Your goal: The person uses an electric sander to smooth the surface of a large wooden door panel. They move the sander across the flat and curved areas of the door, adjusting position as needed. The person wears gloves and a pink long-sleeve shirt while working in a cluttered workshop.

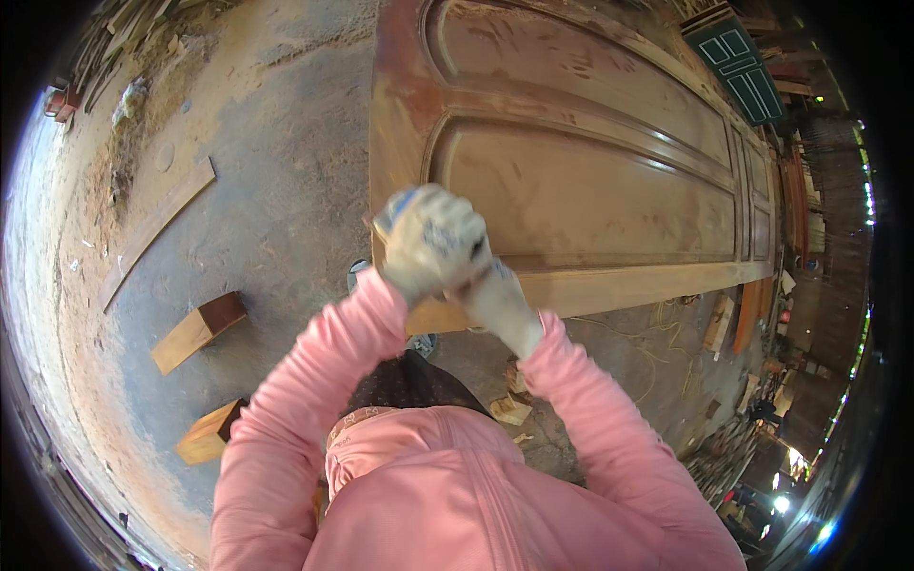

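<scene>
Curls white-gloved left hand [433,238] into a fist mid-frame; cannot tell state of overlapped, white-gloved right hand [494,297]. Could scuff brown, panelled wooden door [590,186], upper right, by pressing unevenly.

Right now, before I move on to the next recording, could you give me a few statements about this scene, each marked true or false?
1. The left hand and right hand both wear pale gloves. True.
2. The hands are spread wide apart. False: they are close together.
3. The panelled wooden door lies wholly left of the hands. False: it stretches away to their right.
4. The sleeves are pink. True.
5. The two wooden blocks on the left touch each other. False: the upper block and lower block lie apart.
</scene>
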